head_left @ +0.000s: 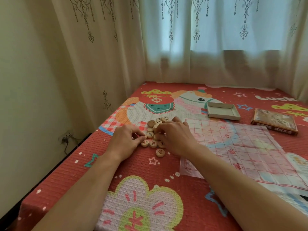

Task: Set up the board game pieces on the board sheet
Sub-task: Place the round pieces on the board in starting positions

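Several round wooden game pieces [153,143] with red or black characters lie in a loose pile on the red patterned mat. One piece [160,152] lies a little apart at the near edge of the pile. My left hand [126,142] is at the pile's left side, fingertips curled onto a piece. My right hand [175,139] lies over the pile's right side, fingers curled down among the pieces, hiding some. The translucent board sheet [241,147] with a red grid lies flat to the right, with no pieces on it.
An open shallow box tray [223,111] sits behind the sheet, and the printed box lid [275,121] lies at the far right. Curtains hang behind the mat. The mat's left edge drops off near a wall with a socket [66,136].
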Demonstrator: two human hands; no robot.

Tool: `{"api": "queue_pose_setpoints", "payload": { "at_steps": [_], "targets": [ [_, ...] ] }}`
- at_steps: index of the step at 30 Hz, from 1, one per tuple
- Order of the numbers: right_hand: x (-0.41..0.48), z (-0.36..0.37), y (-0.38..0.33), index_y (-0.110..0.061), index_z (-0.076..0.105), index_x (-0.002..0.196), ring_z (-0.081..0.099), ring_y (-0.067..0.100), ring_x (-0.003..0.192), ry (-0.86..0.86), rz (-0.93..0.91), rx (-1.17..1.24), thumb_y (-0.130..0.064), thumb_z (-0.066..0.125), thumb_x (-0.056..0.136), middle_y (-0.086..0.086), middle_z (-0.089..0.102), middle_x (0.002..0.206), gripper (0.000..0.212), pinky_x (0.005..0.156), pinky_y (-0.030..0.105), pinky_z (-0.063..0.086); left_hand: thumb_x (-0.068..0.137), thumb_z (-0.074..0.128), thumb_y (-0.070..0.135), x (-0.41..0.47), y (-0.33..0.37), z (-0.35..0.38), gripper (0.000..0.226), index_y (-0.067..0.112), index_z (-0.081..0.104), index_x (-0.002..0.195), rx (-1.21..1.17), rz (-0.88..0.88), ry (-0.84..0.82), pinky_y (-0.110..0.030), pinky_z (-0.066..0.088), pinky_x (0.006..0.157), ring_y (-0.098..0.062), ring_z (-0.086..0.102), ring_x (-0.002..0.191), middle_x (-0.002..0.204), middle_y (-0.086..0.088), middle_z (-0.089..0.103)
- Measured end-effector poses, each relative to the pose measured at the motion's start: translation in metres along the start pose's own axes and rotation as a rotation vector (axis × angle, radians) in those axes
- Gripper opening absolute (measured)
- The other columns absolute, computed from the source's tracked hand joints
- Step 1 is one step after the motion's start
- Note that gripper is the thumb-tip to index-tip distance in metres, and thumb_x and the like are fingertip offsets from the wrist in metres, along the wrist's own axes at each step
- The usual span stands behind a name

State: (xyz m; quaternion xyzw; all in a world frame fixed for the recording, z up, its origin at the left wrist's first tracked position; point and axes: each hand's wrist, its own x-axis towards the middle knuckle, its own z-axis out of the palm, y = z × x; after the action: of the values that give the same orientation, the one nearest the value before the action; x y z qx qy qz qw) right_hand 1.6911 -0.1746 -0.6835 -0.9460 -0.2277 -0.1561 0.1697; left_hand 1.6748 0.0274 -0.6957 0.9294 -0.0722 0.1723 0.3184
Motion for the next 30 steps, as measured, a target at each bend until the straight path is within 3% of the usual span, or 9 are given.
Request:
{"api": "queue_pose_setpoints", "payload": {
  "at_steps": [5, 11, 14, 17, 20, 22, 25, 27, 30],
  "targets": [
    [0.010, 0.003, -0.006, -0.032, 0.074, 0.106, 0.047, 0.024, 0.115, -0.062, 0.032, -0.075, -0.045, 0.064, 0.092, -0.002, 0.067, 0.108, 0.022, 0.090, 0.043, 0.039, 0.091, 0.072, 0.030, 0.000, 0.006, 0.001, 0.011, 0.022, 0.080, 0.088, 0.065, 0.036, 0.011, -0.014, 0.041, 0.064, -0.001, 0.062, 0.076, 0.085, 0.010, 0.073],
    [0.027, -0.003, -0.005, -0.022, 0.073, 0.092, 0.056, 0.023, 0.089, -0.163, -0.044, -0.087, -0.036, 0.071, 0.086, -0.001, 0.066, 0.088, 0.015, 0.072, 0.036, 0.047, 0.093, 0.067, 0.019, 0.043, 0.007, -0.001, 0.016, 0.026, 0.075, 0.105, 0.163, 0.109, -0.103, -0.033, 0.054, 0.087, -0.011, 0.064, 0.095, 0.107, 0.006, 0.072],
    [0.032, -0.002, 0.001, -0.017, 0.072, 0.087, 0.060, 0.026, 0.076, -0.205, -0.091, -0.047, -0.027, 0.063, 0.089, 0.002, 0.066, 0.078, 0.015, 0.068, 0.041, 0.054, 0.094, 0.069, 0.020, 0.060, 0.001, 0.001, 0.020, 0.030, 0.075, 0.110, 0.206, 0.208, -0.291, -0.023, 0.046, 0.084, -0.005, 0.057, 0.095, 0.109, 0.011, 0.064],
    [0.036, -0.004, 0.008, -0.017, 0.078, 0.088, 0.060, 0.019, 0.068, -0.259, -0.086, 0.080, -0.022, 0.062, 0.095, 0.001, 0.070, 0.076, 0.019, 0.062, 0.033, 0.050, 0.094, 0.069, 0.018, 0.063, -0.010, 0.006, 0.024, 0.031, 0.074, 0.114, 0.176, 0.281, -0.321, -0.009, 0.037, 0.080, 0.007, 0.053, 0.088, 0.103, 0.021, 0.057],
    [0.038, -0.004, 0.011, -0.022, 0.081, 0.089, 0.062, 0.012, 0.068, -0.247, -0.058, 0.163, -0.023, 0.070, 0.093, -0.003, 0.073, 0.078, 0.012, 0.061, 0.027, 0.048, 0.092, 0.072, 0.018, 0.066, -0.017, 0.010, 0.020, 0.030, 0.074, 0.109, 0.128, 0.320, -0.300, -0.005, 0.038, 0.076, 0.012, 0.053, 0.086, 0.101, 0.023, 0.059],
    [0.037, -0.003, 0.011, -0.024, 0.079, 0.084, 0.063, 0.011, 0.072, -0.196, -0.025, 0.166, -0.024, 0.077, 0.086, -0.007, 0.072, 0.077, 0.003, 0.066, 0.032, 0.053, 0.089, 0.076, 0.022, 0.068, -0.017, 0.010, 0.016, 0.030, 0.074, 0.103, 0.120, 0.342, -0.305, -0.010, 0.043, 0.076, 0.005, 0.058, 0.085, 0.098, 0.020, 0.063],
    [0.038, -0.003, 0.018, -0.027, 0.075, 0.082, 0.060, 0.007, 0.070, -0.056, 0.032, 0.201, -0.021, 0.080, 0.081, -0.010, 0.070, 0.078, 0.007, 0.064, 0.029, 0.050, 0.087, 0.079, 0.027, 0.069, -0.017, 0.009, 0.010, 0.028, 0.073, 0.096, 0.120, 0.342, -0.306, -0.020, 0.050, 0.073, -0.001, 0.063, 0.083, 0.092, 0.016, 0.068],
    [0.041, -0.002, 0.024, -0.026, 0.075, 0.095, 0.057, 0.007, 0.074, 0.026, 0.044, 0.206, -0.023, 0.079, 0.083, -0.008, 0.069, 0.089, 0.013, 0.067, 0.025, 0.043, 0.089, 0.076, 0.028, 0.068, -0.016, 0.008, 0.008, 0.028, 0.073, 0.096, 0.107, 0.338, -0.297, -0.014, 0.046, 0.070, 0.000, 0.064, 0.083, 0.089, 0.018, 0.069],
    [0.040, 0.006, 0.027, -0.025, 0.074, 0.113, 0.060, 0.014, 0.092, -0.007, -0.001, 0.182, -0.031, 0.080, 0.085, -0.006, 0.064, 0.106, 0.029, 0.079, 0.031, 0.050, 0.094, 0.071, 0.019, 0.067, -0.015, 0.006, 0.012, 0.028, 0.075, 0.102, 0.065, 0.319, -0.259, -0.009, 0.045, 0.075, 0.005, 0.065, 0.085, 0.090, 0.020, 0.071]
  ]
}}
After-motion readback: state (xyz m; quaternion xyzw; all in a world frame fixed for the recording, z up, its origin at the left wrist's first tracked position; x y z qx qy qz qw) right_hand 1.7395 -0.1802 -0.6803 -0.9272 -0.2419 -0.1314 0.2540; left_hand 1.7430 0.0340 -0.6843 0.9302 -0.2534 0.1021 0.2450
